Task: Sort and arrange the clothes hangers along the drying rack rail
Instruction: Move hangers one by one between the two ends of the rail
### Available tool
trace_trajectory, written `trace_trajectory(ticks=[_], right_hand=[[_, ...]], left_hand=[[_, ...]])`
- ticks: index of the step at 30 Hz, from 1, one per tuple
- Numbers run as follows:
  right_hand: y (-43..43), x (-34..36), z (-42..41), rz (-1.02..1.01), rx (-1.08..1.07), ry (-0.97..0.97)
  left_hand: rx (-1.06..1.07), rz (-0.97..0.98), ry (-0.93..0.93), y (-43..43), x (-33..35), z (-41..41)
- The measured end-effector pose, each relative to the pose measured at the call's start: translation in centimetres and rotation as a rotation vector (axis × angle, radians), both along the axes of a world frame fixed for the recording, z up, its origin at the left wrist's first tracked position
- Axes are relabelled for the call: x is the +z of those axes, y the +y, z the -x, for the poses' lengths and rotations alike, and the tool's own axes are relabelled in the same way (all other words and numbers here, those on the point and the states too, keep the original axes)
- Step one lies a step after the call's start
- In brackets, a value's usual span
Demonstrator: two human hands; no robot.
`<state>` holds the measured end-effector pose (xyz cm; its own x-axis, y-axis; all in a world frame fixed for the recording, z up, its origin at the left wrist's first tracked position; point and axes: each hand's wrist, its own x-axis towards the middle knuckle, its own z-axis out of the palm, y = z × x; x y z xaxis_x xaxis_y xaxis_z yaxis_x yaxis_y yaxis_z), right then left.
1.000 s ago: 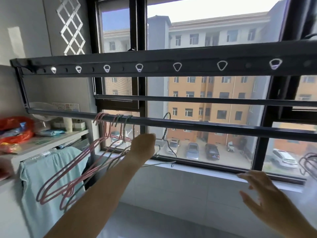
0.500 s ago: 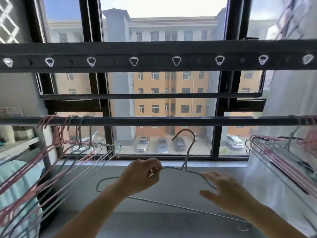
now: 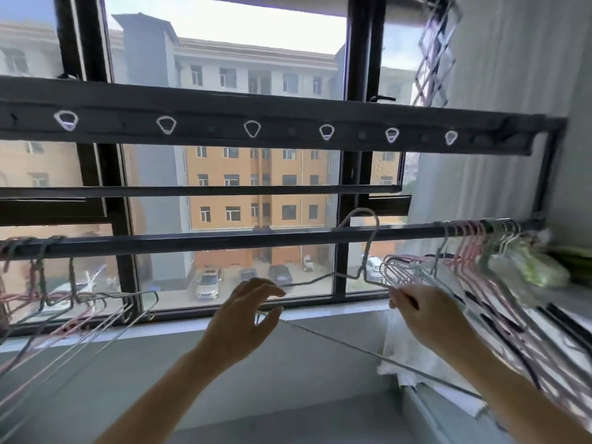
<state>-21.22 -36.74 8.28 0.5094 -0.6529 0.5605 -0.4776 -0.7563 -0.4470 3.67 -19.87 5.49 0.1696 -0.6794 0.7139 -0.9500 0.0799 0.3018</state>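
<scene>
A bunch of hangers (image 3: pixel 80 302) hangs at the rail's (image 3: pixel 224 240) left end. The left hand (image 3: pixel 246 312) has let go, fingers spread – the right hand (image 3: pixel 426 310) now pinches the grey hanger (image 3: pixel 368 248), carried rightward, hook poised at the rail beside the right-hand bunch (image 3: pixel 474 251).

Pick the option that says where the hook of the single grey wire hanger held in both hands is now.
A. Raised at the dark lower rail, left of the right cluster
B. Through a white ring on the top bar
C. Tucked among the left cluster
A: the grey wire hanger's hook rises at the dark lower rail, left of the right cluster, apart from both bunches.
</scene>
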Motion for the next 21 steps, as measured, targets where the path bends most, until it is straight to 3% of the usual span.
trace_trajectory(ticks=[6,21], right_hand=[[-4.6,0.9,2.3,-0.144,-0.16,-0.081],[-9.1,-2.3,2.0,-0.381,-0.38,0.026]], left_hand=[[0.01,0.005,-0.012,-0.2,-0.1,0.3],[0.117,-0.022,-0.026,1.6,-0.2,-0.8]])
